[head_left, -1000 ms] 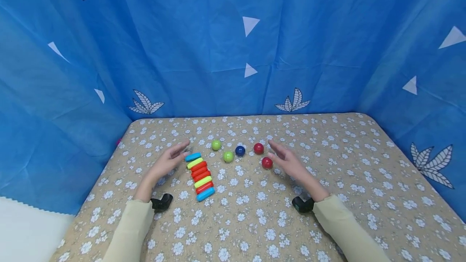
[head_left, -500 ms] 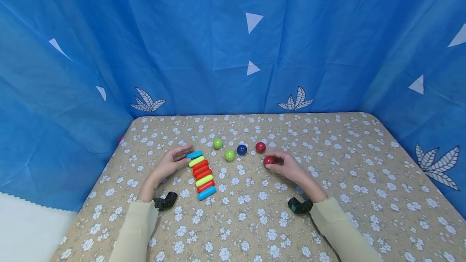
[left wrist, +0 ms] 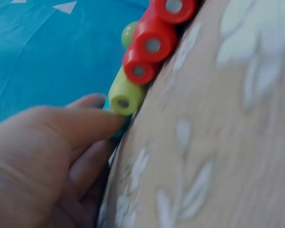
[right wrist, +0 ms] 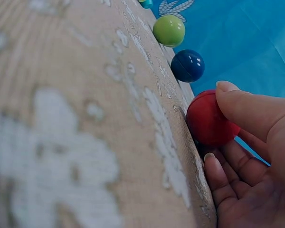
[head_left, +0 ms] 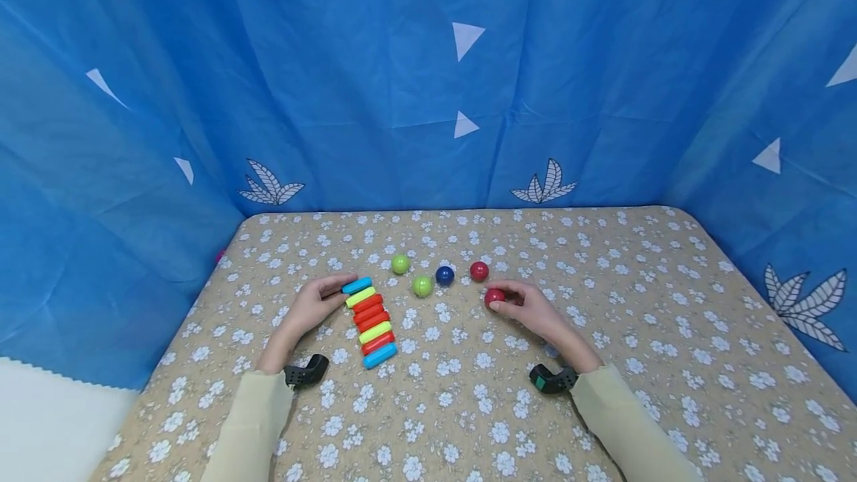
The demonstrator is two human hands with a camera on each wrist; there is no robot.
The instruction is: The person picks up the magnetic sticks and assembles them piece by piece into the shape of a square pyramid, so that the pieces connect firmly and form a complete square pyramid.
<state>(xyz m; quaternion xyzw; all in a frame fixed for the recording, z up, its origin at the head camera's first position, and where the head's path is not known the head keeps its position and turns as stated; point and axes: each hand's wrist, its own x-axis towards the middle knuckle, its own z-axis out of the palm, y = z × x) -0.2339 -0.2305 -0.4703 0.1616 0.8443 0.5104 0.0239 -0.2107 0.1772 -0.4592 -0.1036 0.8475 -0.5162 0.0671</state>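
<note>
Seven-odd rods lie side by side in a slanting row, several of them red, with grey discs in their ends like magnetic building sticks. At the row's far end is a blue magnetic rod (head_left: 357,286); my left hand (head_left: 313,307) pinches its left end between thumb and fingers. Beside it lies a yellow-green rod (left wrist: 126,96), close to the thumb in the left wrist view. My right hand (head_left: 532,309) grips the nearer red ball (right wrist: 210,118), thumb on top and fingers curled beneath, low at the tablecloth.
Another red ball (head_left: 478,271), a dark blue ball (head_left: 445,275) and two green balls, one nearer (head_left: 422,286) and one farther (head_left: 400,264), sit between the hands. A flowered cloth (head_left: 455,407) covers the table. Blue curtain (head_left: 375,95) hangs behind and at both sides.
My right hand has come down onto the nearer red ball and closed its fingers on it. The left hand has lowered to the far blue rod and taken its end.
</note>
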